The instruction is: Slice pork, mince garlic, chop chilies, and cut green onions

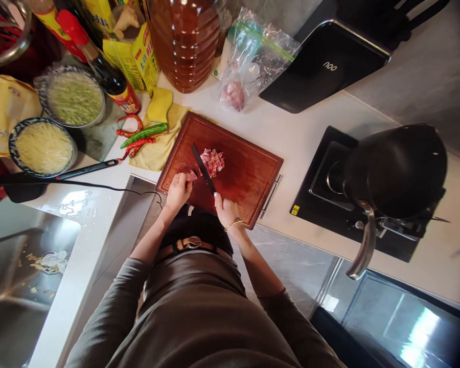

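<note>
On the brown wooden cutting board (239, 176) lies a small heap of sliced raw meat (213, 162). My right hand (226, 209), with a thin bracelet at the wrist, is closed around the handle of a dark-bladed kitchen knife (203, 166). The blade points away from me, just left of the heap. At the board's left side, my left hand (179, 190) has its fingers curled on a piece of raw meat (192, 176), apart from the sliced heap. The fingers partly hide this piece.
A green chili (144, 135) and red chilies (136, 145) lie left of the board on a yellow cloth (153, 158). Bowls of shredded vegetables (42, 148), bottles and a bagged piece of meat (233, 95) stand behind. A wok (396, 171) sits on the stove right; a sink (7, 286) is left.
</note>
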The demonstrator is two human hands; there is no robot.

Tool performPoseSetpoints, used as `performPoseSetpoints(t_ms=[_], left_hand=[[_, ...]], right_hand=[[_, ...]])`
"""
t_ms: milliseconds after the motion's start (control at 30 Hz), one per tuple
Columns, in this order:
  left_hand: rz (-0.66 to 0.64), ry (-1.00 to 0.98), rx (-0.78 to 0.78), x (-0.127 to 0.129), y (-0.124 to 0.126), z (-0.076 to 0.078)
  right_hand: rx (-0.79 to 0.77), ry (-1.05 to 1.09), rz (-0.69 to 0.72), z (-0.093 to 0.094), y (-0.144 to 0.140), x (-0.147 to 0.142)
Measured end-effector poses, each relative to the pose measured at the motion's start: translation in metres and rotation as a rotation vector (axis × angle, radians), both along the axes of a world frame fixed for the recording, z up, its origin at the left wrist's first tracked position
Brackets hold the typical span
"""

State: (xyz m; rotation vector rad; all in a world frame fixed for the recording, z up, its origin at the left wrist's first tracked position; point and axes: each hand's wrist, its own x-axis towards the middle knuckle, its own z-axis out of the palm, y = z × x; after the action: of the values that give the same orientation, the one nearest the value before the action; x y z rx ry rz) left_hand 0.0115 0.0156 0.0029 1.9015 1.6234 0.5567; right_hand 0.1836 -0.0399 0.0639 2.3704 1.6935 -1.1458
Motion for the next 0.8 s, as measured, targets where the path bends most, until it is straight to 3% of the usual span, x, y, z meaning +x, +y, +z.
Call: performPoseSetpoints(t_ms=[133,267,400,467,600,800], left_hand=[[-0.126,0.103,0.073,-0.007,-0.005,-0.007],[-0.311,0.101,0.042,-0.023,-0.02,-0.017],[-0.409,0.078,0.028,-0.029,-0.037,-0.019],[-0.364,0.061,0.041,-0.026,-0.04,-0.017],[-0.118,0.069,0.079,-0.01,-0.032,-0.012],[0.084,0.151,0.052,0.014,-0.016,-0.01]], right_hand=[[-0.017,-0.001,-0.002,-0.005,-0.003,-0.001],[-0.017,-0.005,0.004,-0.006,-0.004,0.0],[-0.026,-0.003,0.025,-0.003,-0.005,0.0],[-0.049,-0.004,0.03,-0.002,-0.006,0.0],[-0.073,-0.013,0.053,-0.002,-0.009,-0.002],[-0.08,-0.107,0.122,-0.001,-0.006,-0.006]])
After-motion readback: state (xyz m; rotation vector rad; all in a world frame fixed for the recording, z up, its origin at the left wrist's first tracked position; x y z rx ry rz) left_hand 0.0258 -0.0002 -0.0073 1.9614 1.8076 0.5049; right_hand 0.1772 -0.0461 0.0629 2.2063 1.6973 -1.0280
